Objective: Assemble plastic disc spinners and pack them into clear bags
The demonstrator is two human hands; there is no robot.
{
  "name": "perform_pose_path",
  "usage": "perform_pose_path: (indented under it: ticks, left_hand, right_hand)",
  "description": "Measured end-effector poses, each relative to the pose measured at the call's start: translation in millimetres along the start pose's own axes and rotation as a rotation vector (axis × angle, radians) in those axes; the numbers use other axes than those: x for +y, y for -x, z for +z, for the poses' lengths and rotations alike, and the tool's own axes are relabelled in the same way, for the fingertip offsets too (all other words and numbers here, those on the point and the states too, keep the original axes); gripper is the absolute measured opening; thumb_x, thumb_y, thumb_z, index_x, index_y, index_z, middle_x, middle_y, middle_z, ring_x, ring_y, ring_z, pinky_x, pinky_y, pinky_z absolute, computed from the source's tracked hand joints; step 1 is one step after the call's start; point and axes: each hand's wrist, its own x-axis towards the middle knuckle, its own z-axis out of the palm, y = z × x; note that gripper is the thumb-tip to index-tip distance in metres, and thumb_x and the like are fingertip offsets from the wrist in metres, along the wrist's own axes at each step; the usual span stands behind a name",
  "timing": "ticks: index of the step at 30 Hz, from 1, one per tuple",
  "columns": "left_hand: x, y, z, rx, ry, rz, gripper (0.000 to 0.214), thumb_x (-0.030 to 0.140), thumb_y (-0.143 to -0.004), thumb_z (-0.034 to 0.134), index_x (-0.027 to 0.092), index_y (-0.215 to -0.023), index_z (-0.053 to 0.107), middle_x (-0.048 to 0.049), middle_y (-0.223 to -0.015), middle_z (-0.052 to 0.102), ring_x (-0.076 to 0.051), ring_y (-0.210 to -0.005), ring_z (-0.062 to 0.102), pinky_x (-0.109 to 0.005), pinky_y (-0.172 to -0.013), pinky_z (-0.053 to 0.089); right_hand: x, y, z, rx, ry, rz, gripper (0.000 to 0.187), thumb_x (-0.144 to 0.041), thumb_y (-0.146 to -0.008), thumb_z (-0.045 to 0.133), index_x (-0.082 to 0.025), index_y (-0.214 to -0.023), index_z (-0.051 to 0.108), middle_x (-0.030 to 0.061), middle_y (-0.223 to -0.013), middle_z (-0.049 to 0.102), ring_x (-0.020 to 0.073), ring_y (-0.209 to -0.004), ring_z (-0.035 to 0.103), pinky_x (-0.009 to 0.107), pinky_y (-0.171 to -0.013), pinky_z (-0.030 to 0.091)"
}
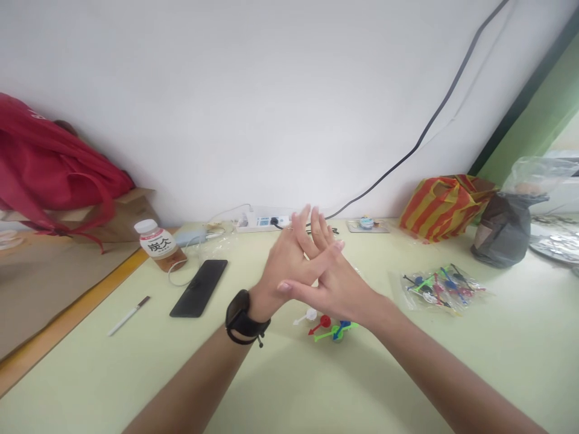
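My left hand [287,262], with a black watch [246,316] on its wrist, meets my right hand [341,283] in mid-view. Palms touch, thumbs cross, and the fingers of both point up and away, stretched out. Nothing shows between them, though the space between the palms is hidden. Below them on the table lie small plastic arrow spinners: a white one [310,314], a red one [324,322], a green one [337,335] and a blue one [342,330]. My right hand and forearm partly cover this group.
Left on the pale green table [149,374] are a black phone [199,288], a pen-like stick [129,316] and a bottle [160,244]. To the right lie a clear bag of spinners [441,286], a striped bag [446,205] and a dark bag [502,229]. A power strip [262,223] sits by the wall.
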Motion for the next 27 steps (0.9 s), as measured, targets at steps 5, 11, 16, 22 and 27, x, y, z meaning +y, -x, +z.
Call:
perform_pose_path:
  ticks: [5, 11, 16, 22, 27]
  left_hand:
    - [3, 0, -18.0, -0.142, -0.127, 0.124, 0.086, 0.054, -0.094, 0.065, 0.041, -0.164, 0.017, 0.0012, -0.175, 0.005, -0.037, -0.159, -0.006, -0.063, -0.127, 0.011]
    - [7, 6, -2.3, -0.235, -0.064, 0.184, 0.057, 0.043, -0.106, 0.047, 0.046, -0.160, 0.030, 0.0074, -0.174, 0.008, -0.033, -0.160, -0.007, -0.061, -0.128, 0.010]
    - [6, 6, -2.4, -0.247, -0.045, 0.200, 0.056, 0.048, -0.106, 0.045, 0.045, -0.160, 0.030, 0.0054, -0.173, 0.018, -0.033, -0.161, 0.003, -0.060, -0.128, 0.010]
    - [5, 1, -18.3, -0.239, -0.015, 0.130, 0.050, 0.057, -0.105, 0.038, 0.024, -0.139, 0.055, -0.0096, -0.117, 0.072, -0.031, -0.118, 0.062, -0.049, -0.107, 0.043]
    - [16, 9, -8.4, -0.639, 0.339, 0.047, 0.042, 0.060, -0.103, 0.041, 0.021, -0.096, 0.054, 0.0027, -0.067, 0.054, -0.016, -0.061, 0.052, -0.029, -0.061, 0.043]
  right_hand:
    - [1, 6, -12, -0.183, -0.168, -0.026, 0.117, -0.071, -0.077, 0.076, -0.039, -0.166, 0.006, 0.0097, -0.172, 0.019, 0.0360, -0.157, 0.020, 0.060, -0.120, 0.033]
    - [22, 12, -20, -0.345, -0.327, -0.097, 0.113, -0.056, -0.073, 0.086, -0.038, -0.163, 0.022, 0.0088, -0.140, 0.066, 0.0295, -0.129, 0.063, 0.049, -0.106, 0.051]
    - [26, 14, -33, -0.378, -0.297, -0.096, 0.111, -0.054, -0.067, 0.089, -0.035, -0.160, 0.032, 0.0083, -0.145, 0.062, 0.0300, -0.132, 0.061, 0.045, -0.104, 0.052]
    - [20, 1, -62, 0.037, -0.339, -0.063, 0.045, -0.048, -0.089, 0.073, -0.029, -0.130, 0.067, 0.0030, -0.097, 0.075, 0.0221, -0.089, 0.069, 0.037, -0.085, 0.055]
    - [20, -11, -45, 0.389, -0.806, 0.080, 0.045, -0.065, -0.095, 0.054, -0.024, -0.102, 0.072, 0.0041, -0.088, 0.071, 0.0204, -0.087, 0.068, 0.035, -0.084, 0.056]
